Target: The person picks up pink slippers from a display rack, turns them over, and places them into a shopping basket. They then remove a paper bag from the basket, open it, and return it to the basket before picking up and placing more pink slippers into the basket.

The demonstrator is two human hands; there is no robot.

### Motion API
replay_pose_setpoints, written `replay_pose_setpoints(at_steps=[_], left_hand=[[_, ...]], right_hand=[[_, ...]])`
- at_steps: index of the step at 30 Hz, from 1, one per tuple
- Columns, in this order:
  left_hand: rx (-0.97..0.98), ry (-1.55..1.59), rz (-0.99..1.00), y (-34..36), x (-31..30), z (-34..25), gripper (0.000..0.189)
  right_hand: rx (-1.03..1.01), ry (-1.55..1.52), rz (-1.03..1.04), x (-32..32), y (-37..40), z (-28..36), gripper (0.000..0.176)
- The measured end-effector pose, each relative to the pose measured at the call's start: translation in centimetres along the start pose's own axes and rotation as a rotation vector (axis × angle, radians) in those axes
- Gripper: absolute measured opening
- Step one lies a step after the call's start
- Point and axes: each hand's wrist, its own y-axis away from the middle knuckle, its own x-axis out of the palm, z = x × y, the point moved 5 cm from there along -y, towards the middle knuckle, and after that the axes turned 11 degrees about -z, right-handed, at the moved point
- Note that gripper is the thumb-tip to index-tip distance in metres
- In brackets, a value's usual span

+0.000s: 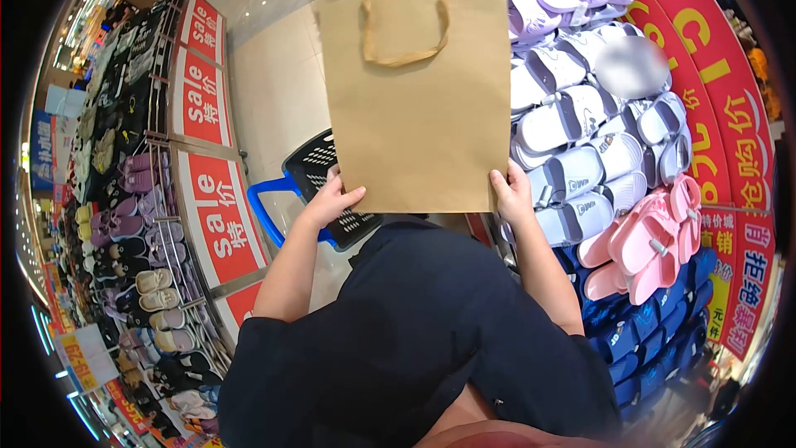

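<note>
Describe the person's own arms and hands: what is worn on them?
Both hands, left hand and right hand, are bare: no gloves, and no rings or watch that I can see. The forearms are uncovered too. Loose dark navy fabric sleeves of the top end near the elbows, plain, with no visible markings.

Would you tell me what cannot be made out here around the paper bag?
Head view:
the paper bag's inside, flat face toward camera;
the basket, mostly behind bag and left hand;
the right hand's fingers, behind the bag;
a blurred patch among the slippers.
</note>
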Motion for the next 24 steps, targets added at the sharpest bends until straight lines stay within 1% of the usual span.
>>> replay_pose_setpoints(at_steps=[2, 3, 6, 7, 9, 10, 12, 15, 17, 19, 20, 22, 23, 24], left_hand=[[0.038, -0.036, 0.005, -0.1, 0.4, -0.5, 0.063], [-0.131, 0.228, 0.092, 0.4, 1.0, -1.1, 0.079], [-0.054, 0.436, -0.003, 0.4, 1.6, -1.9, 0.088], [0.012, 0.458, -0.082, 0.4, 1.6, -2.3, 0.089], [-0.038, 0.615, -0.126, 0.3, 2.0, -2.5, 0.088], [-0.065, 0.692, -0.151, 0.4, 1.9, -2.6, 0.088], [-0.094, 0.751, -0.169, 0.4, 1.8, -2.8, 0.081], [-0.096, 0.778, -0.224, 0.3, 1.5, -2.0, 0.074], [-0.085, 0.796, -0.274, 0.6, 1.3, -1.5, 0.069], [-0.121, 0.819, -0.279, 1.0, 1.2, -0.3, 0.058], [-0.139, 0.831, -0.279, 1.1, 1.1, 0.2, 0.053], [-0.166, 0.897, -0.227, 1.7, 1.2, -0.1, 0.05], [-0.183, 0.931, -0.2, 2.0, 1.3, -0.2, 0.049], [-0.172, 0.946, -0.226, 2.2, 1.2, -0.1, 0.049]], right_hand=[[0.057, -0.036, -0.005, -0.2, 0.2, 0.2, 0.025], [0.049, -0.034, 0.016, -0.5, 0.2, -0.2, 0.03], [-0.036, -0.065, -0.061, -1.2, 0.2, -0.1, 0.044], [-0.037, -0.103, -0.088, -1.0, 0.4, 0.2, 0.05], [-0.039, -0.182, -0.129, -0.3, 0.5, 1.1, 0.061], [-0.034, -0.165, -0.118, -0.1, 0.6, 1.2, 0.064], [-0.032, -0.13, -0.096, 0.3, 0.5, 1.4, 0.069], [-0.116, -0.018, -0.061, 1.2, 0.4, 1.9, 0.07], [-0.099, 0.052, -0.015, 1.8, 0.7, 2.6, 0.068], [-0.088, 0.065, 0.007, 2.3, 0.7, 2.7, 0.064], [-0.075, 0.067, 0.017, 2.5, 0.6, 2.7, 0.065], [-0.045, 0.075, 0.033, 2.5, 0.6, 3.0, 0.068], [-0.076, 0.086, 0.03, 2.5, 0.6, 2.9, 0.068], [-0.108, 0.098, 0.028, 2.6, 0.5, 2.8, 0.068]])
